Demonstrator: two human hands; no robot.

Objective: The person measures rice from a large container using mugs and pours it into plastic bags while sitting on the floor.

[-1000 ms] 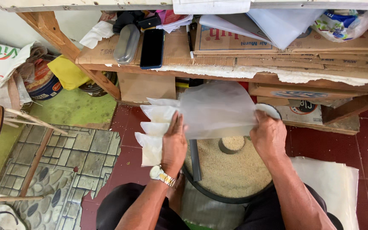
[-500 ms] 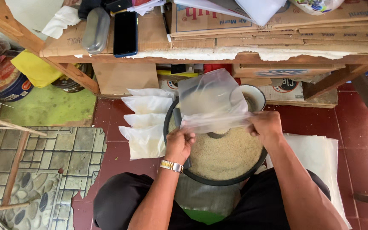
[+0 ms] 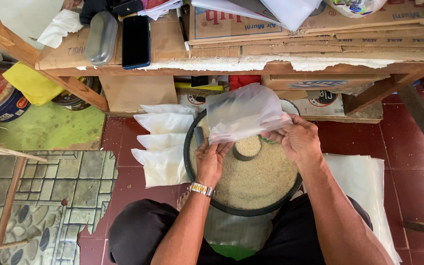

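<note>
Hands [image 3: 256,147] on clear bag [image 3: 244,112], fingertips hidden behind it

— Lying across the low wooden bench [image 3: 271,68]: flattened cardboard sheets [image 3: 320,39], with a black phone [image 3: 136,41] and a grey oblong case [image 3: 100,38] resting side by side at the left end, and a crumpled white cloth [image 3: 60,27] hanging off the corner.

— And carrying the rest?

— Red tiled floor [image 3: 403,132]. Sitting on it: 4 filled white bags [image 3: 163,142] overlapping in a column, just beside a round basin of rice [image 3: 251,181]; a stack of clear plastic sheets [image 3: 364,181] lying at the right.
</note>
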